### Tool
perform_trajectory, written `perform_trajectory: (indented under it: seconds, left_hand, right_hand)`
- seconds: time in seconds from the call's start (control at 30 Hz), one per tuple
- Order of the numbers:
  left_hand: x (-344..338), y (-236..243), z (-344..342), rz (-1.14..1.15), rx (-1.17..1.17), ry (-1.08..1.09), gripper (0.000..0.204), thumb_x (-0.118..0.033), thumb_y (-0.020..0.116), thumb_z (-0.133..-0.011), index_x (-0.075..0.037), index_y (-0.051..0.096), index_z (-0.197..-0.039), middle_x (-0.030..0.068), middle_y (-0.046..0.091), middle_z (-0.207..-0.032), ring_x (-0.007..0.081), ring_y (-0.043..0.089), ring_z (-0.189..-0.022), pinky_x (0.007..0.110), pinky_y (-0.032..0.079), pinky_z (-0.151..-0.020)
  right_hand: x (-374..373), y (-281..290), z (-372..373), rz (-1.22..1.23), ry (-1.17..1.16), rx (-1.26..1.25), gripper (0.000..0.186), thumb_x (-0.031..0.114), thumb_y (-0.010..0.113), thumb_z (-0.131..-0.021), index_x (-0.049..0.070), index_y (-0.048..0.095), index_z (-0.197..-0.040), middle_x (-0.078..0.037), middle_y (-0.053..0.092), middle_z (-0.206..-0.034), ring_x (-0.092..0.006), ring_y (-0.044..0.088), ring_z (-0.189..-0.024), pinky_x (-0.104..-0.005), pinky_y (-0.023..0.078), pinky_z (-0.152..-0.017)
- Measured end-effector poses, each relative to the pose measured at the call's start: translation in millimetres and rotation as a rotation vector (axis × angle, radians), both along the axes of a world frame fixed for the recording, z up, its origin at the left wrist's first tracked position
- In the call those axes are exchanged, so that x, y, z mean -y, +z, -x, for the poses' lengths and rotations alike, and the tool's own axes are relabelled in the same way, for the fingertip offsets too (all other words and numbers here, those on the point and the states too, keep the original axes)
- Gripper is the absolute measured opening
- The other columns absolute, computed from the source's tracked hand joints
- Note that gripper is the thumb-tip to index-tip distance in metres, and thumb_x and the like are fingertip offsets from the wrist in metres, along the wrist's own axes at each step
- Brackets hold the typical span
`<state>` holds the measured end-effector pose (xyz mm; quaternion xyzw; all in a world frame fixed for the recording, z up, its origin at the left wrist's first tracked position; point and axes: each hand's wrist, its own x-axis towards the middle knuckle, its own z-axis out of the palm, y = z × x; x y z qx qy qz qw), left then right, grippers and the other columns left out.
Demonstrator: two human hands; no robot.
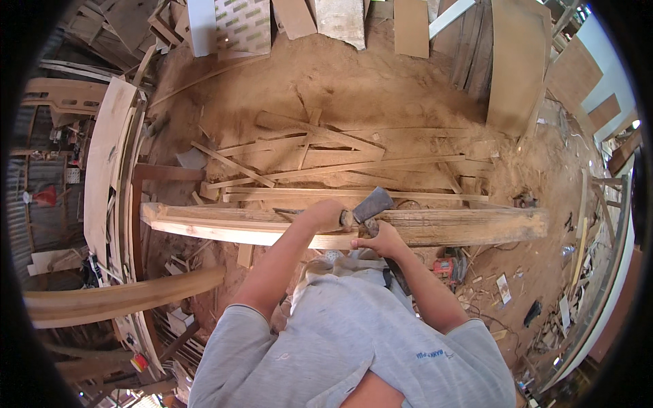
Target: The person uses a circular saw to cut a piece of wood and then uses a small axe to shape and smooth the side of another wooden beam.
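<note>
A long wooden beam [462,226] lies crosswise in front of me, with a paler wooden strip [224,232] along its near left edge. Over the beam, my left hand [324,215] is closed round what looks like a chisel; its round wooden handle end [347,219] shows at the right, and a thin dark shank [288,211] at the left. My right hand [383,241] is closed on a hatchet-like tool with a broad blue-grey metal head [374,203]. Its dark handle runs down toward my body, and my thumb reaches to the pale strip. Fingers underneath are hidden.
Loose wooden slats [326,166] lie crossed on the sandy floor beyond the beam. A red power tool [446,268] sits below its right half. Boards [109,170] stand at the left, and a curved timber [129,296] juts in there. Panels [520,68] lean at the far right.
</note>
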<state>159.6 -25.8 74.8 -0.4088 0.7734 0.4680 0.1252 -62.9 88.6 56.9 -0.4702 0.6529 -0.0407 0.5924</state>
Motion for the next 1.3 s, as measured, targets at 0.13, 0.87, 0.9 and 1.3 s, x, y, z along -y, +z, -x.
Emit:
perform_trajectory:
  seconds: [0.13,0.87,0.9,1.3]
  left_hand:
    - [-2.1,-18.9,0.2,0.024,0.183,-0.052,0.032,-0.02,0.078,-0.077,-0.013,0.076,-0.108,0.0198,0.075,-0.101,0.0411,0.071,-0.098,0.049,0.056,-0.084]
    - [-142.0,209.8,-289.1,0.775,-1.101,1.479,0.016,-0.01,0.074,-0.098,-0.004,0.059,-0.094,0.0036,0.059,-0.069,0.0096,0.055,-0.059,0.025,0.043,-0.05]
    - [-161.0,213.5,-311.7,0.812,-1.096,1.497,0.017,-0.01,0.072,-0.098,-0.004,0.057,-0.093,0.0043,0.057,-0.068,0.0098,0.052,-0.057,0.027,0.043,-0.051]
    - [-269.1,222.5,-511.1,0.976,-1.195,1.785,0.023,-0.012,0.071,-0.099,-0.006,0.052,-0.087,0.0029,0.051,-0.065,0.0118,0.049,-0.055,0.03,0.045,-0.054]
  right_hand:
    - [-0.9,-8.9,-1.9,0.068,0.016,-0.023,0.109,0.067,0.092,-0.06,-0.013,0.061,-0.128,-0.03,0.068,-0.125,-0.0391,0.066,-0.12,-0.0443,0.051,-0.103]
    - [-1.8,64.0,-62.4,0.469,-0.01,-0.256,0.07,0.047,0.092,-0.067,-0.009,0.063,-0.097,-0.023,0.07,-0.09,-0.0367,0.069,-0.086,-0.0457,0.053,-0.077]
    - [-2.5,73.4,-78.1,0.511,-0.099,-0.252,0.059,0.041,0.091,-0.071,-0.007,0.062,-0.091,-0.02,0.068,-0.082,-0.0353,0.068,-0.079,-0.046,0.052,-0.073]
    - [-17.9,115.3,-330.2,0.634,0.144,-0.257,0.055,0.037,0.091,-0.074,-0.006,0.065,-0.097,-0.022,0.071,-0.088,-0.04,0.07,-0.088,-0.0474,0.054,-0.077]
